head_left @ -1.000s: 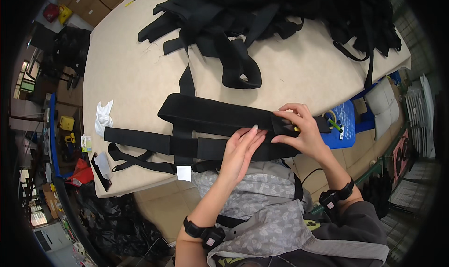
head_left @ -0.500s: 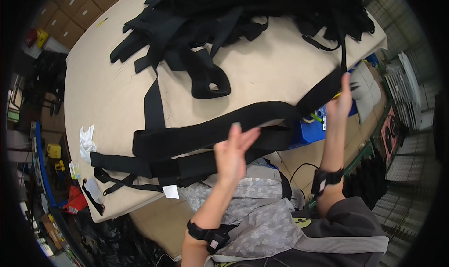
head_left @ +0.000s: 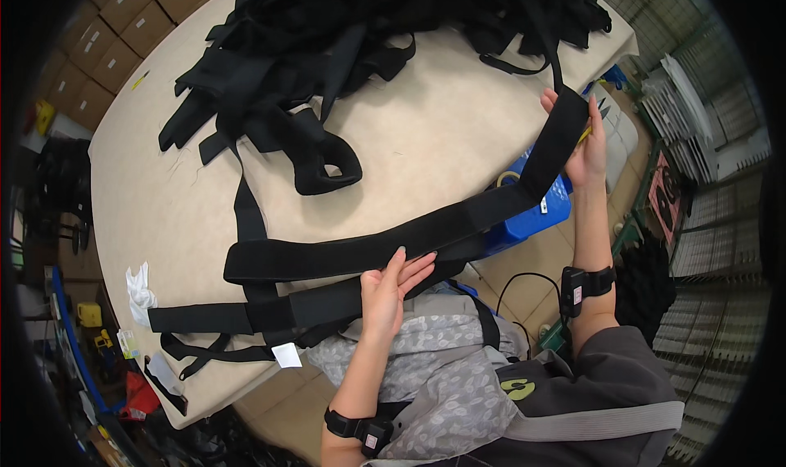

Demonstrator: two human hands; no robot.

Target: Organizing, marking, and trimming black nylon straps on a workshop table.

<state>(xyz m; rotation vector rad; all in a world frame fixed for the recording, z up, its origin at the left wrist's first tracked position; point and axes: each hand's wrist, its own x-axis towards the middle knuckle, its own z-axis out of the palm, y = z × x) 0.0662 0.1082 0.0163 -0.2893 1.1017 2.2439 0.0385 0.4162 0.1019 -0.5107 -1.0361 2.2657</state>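
A wide black fabric belt [head_left: 352,252] with sewn-on straps stretches across the near part of the table. My right hand [head_left: 583,152] holds its raised right end, with fingers showing on both sides of the band. A thin yellow-handled tool [head_left: 584,135] is tucked in that hand; the band and fingers hide most of it. My left hand [head_left: 386,295] is open, fingertips resting against the belt's lower edge near its middle. A lower black band [head_left: 327,305] lies below, and a white label [head_left: 286,355] hangs from the straps at the table's near edge.
A large heap of black straps [head_left: 385,25] covers the far side of the cream table [head_left: 155,180]. A blue bin [head_left: 528,221] stands by the table's right edge. Crumpled white paper [head_left: 140,291] lies at the left. Cardboard boxes [head_left: 106,41] are stacked at far left.
My right hand has lifted slightly, straightening the belt's right part. My left hand has moved down and a little left, its fingers now against the belt. The whole view has shifted.
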